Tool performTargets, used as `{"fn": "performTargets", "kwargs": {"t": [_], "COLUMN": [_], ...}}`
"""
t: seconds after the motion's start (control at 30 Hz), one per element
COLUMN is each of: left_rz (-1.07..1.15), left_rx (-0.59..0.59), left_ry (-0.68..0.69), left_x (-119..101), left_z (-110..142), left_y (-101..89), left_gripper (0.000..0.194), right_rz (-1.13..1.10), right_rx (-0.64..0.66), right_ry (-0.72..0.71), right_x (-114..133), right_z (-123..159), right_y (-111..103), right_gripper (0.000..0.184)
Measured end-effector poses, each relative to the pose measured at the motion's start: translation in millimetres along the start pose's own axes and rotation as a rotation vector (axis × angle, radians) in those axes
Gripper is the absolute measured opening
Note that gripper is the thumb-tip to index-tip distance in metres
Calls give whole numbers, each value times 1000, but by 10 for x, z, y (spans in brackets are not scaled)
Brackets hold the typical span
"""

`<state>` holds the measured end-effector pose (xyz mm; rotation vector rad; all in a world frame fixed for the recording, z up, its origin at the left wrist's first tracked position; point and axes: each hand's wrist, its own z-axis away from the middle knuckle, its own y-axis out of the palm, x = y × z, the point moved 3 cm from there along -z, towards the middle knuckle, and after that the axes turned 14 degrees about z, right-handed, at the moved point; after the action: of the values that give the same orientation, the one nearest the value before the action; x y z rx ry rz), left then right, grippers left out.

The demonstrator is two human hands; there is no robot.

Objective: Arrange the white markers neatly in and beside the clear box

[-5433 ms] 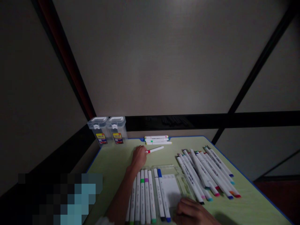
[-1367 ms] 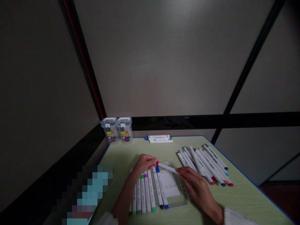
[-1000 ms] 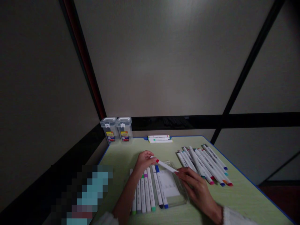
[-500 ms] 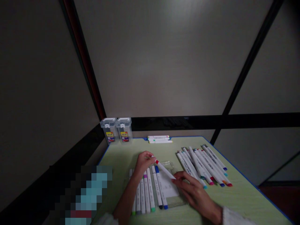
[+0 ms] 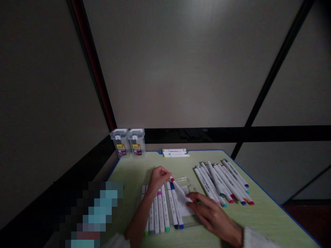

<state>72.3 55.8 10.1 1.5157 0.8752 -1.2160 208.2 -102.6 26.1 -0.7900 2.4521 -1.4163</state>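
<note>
A white marker (image 5: 180, 189) with a red band slants between my two hands, above a clear plastic case (image 5: 194, 224). My left hand (image 5: 159, 179) is closed, pinching the marker's upper end by the red band. At the lower end my right hand (image 5: 214, 213) has its thumb and fingers closed around the barrel, covering that tip. Several white markers (image 5: 160, 213) lie side by side in the case, left of the held one; my left forearm hides some of them. The nearest has a blue cap end (image 5: 181, 226). A white sheet (image 5: 183, 208) shows in the case beneath the held marker.
A loose pile of several markers (image 5: 221, 182) with coloured ends lies on the right of the green table (image 5: 269, 224). A few more markers (image 5: 176, 153) lie at the back edge. Two lidded clear boxes (image 5: 137, 144) stand at the back left, near the wall.
My right hand has shifted slightly left along the marker, so its fingers now cover more of the lower end. My left hand keeps its pinch with little movement.
</note>
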Motion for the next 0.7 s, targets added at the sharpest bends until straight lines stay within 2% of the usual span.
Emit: {"fn": "performTargets", "kwargs": {"t": [0.53,0.7], "left_rz": [-81,-85], "left_rx": [78,97], "left_ry": [-31,-45], "left_x": [121,135], "left_z": [-52,-45], "left_y": [39,66], "left_gripper": [5,10], "right_rz": [-32,-21], "right_rx": [80,137], "right_ry": [-18,-11], "right_x": [85,110], "right_z": [-52,-75], "right_y": [-9,-17], "right_gripper": [28,29]}}
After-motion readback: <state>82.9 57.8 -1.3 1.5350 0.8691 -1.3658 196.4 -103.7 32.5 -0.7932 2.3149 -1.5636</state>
